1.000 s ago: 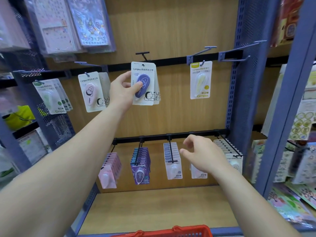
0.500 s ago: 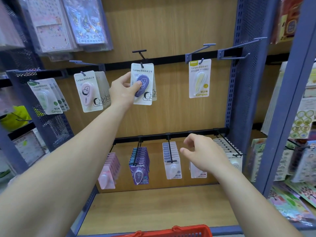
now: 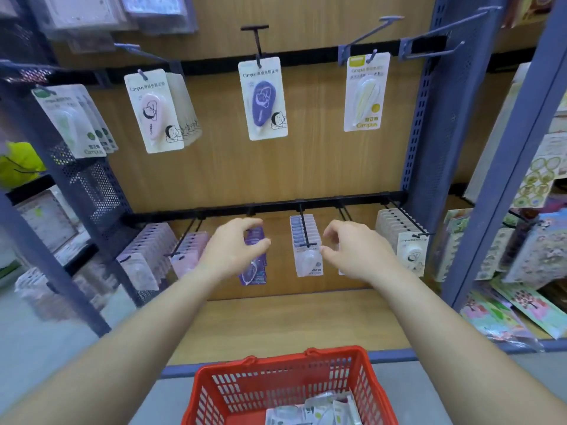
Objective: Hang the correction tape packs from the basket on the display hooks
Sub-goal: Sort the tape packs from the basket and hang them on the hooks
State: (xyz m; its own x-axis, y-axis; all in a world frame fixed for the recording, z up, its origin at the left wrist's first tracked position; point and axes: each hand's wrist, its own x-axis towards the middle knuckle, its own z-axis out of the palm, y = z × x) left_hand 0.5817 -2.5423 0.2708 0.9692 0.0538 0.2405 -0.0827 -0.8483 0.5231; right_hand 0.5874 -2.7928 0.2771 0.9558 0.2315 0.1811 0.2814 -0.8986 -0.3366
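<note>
A purple correction tape pack [image 3: 263,98] hangs alone on the black upper hook [image 3: 257,41], free of any hand. My left hand [image 3: 233,251] hovers lower down in front of the lower row's purple packs [image 3: 254,273], fingers loosely curled and holding nothing. My right hand [image 3: 357,251] is level with it, also loosely curled and holding nothing, beside the white packs [image 3: 306,243]. The red basket [image 3: 214,381] stands below at the bottom edge, with several correction tape packs [image 3: 319,409] lying inside.
Pink packs [image 3: 153,113], green packs [image 3: 73,121] and a yellow pack [image 3: 366,92] hang on the upper rail. An unused blue hook [image 3: 435,42] juts out at the upper right. A wooden shelf [image 3: 285,323] lies under the lower row. Sticker sheets [image 3: 527,240] fill the right rack.
My left hand let go of the purple pack on the upper hook and dropped down to the lower row. The view tilted down, showing more of the basket.
</note>
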